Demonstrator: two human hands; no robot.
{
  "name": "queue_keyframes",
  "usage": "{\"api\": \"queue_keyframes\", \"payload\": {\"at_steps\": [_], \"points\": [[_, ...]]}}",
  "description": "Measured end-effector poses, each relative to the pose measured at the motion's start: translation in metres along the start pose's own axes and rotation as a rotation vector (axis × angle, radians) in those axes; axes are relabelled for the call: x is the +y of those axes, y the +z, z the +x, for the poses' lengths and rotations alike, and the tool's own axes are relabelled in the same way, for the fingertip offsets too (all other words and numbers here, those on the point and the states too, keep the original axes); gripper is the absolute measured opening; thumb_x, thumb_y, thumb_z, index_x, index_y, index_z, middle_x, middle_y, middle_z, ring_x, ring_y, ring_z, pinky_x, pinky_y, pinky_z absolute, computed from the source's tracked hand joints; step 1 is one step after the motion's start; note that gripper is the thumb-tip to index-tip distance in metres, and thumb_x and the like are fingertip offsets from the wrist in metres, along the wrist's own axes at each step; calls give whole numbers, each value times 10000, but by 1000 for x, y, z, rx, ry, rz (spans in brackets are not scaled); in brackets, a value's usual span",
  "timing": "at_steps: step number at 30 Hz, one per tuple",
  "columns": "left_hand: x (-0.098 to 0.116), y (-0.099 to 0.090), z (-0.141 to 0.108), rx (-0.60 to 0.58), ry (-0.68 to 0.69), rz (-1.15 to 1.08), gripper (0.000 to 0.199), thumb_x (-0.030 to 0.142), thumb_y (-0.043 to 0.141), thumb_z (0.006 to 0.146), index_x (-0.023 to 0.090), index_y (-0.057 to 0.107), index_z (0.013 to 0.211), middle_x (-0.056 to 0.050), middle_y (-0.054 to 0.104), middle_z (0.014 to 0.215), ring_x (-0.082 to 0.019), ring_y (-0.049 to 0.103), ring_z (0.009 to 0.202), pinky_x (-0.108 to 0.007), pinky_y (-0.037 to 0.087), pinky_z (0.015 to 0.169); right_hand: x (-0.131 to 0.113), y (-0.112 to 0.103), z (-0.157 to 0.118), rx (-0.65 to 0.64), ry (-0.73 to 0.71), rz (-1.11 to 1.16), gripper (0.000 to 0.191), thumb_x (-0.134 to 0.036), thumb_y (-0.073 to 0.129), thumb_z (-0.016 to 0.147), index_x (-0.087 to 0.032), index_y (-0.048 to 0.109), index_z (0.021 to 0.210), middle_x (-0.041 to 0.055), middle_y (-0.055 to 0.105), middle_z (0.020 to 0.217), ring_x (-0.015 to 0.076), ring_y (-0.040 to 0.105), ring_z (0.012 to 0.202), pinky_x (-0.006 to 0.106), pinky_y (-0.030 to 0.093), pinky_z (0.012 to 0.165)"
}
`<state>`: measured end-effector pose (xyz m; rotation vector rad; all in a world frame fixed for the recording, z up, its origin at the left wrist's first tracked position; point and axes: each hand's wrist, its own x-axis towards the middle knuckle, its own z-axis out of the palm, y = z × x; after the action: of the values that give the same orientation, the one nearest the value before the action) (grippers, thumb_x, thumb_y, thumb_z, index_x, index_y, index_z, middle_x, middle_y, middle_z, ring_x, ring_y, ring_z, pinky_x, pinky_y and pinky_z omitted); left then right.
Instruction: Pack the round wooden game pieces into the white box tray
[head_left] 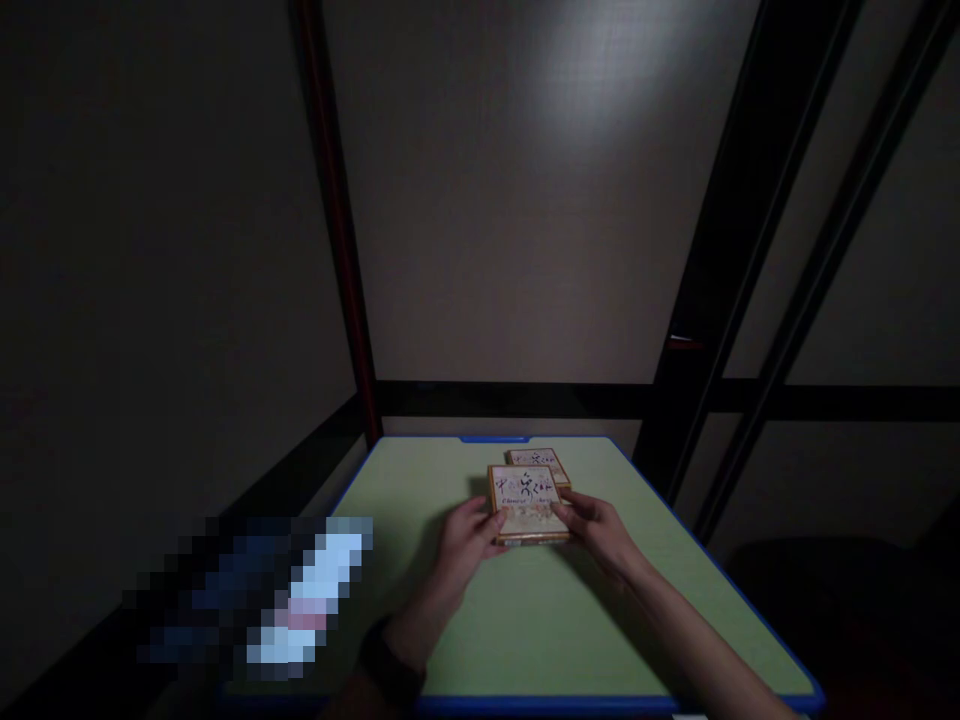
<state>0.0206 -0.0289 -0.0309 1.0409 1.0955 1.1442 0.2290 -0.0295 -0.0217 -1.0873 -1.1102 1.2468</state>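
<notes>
A flat square Chinese chess box (528, 500), pale with dark brush characters and a golden-brown edge, is gripped between both hands. My left hand (466, 540) closes on its left lower corner, thumb on top. On the opposite side my right hand (597, 524) holds the right edge, its thumb over the front corner. Just behind lies a second box (546, 462) of the same look, partly covered by the held one. The held box appears raised a little off the green tabletop (570, 610) and tilted towards me.
The table has a blue rim (757, 602) and a blue piece (495, 439) at its far edge. Pale wall panels (510, 250) with dark frames stand close behind it. A blurred-out bright patch (322, 590) lies at the left edge.
</notes>
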Motion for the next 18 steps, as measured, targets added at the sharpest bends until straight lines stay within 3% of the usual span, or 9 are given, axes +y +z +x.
{"api": "queue_keyframes", "payload": {"at_steps": [2,4,7,12,15,18], "points": [[10,18,25,39,-2,-85,446,256,797,772,82,586,1124,-176,706,1092,-219,722,888,-327,627,753,-5,-8,24,89,-28,-113,451,-416,816,680,-110,728,1000,127,767,924,263,729,804,359,610,711],[19,35,50,111,2,16,339,247,790,780,73,605,1005,-162,710,1015,-187,721,829,-310,623,735,-9,-14,49,167,-53,-298,361,-395,746,760,-99,738,965,134,768,888,262,729,770,350,611,662],[26,53,82,119,6,149,205,230,730,833,78,621,917,-133,717,940,-170,718,782,-281,605,701,-11,-20,79,223,-68,-466,321,-362,630,852,-78,748,944,139,768,862,258,730,771,327,597,645],[28,48,107,126,30,473,210,223,788,735,133,637,620,-88,732,775,-245,709,888,-259,532,709,-13,-33,97,290,-60,-733,268,-348,637,835,-127,782,880,135,770,854,302,712,908,344,535,769],[25,42,109,128,78,620,153,252,751,757,164,687,649,-78,758,829,-251,688,977,-256,493,774,-16,-38,99,318,-34,-882,258,-373,629,840,-178,793,873,136,772,892,311,691,994,334,491,820],[20,45,107,106,130,673,156,265,617,862,173,742,863,-79,768,967,-218,692,949,-257,495,790,-18,-38,101,302,-6,-955,352,-399,521,918,-170,785,962,136,771,949,282,699,983,305,482,791]]}}
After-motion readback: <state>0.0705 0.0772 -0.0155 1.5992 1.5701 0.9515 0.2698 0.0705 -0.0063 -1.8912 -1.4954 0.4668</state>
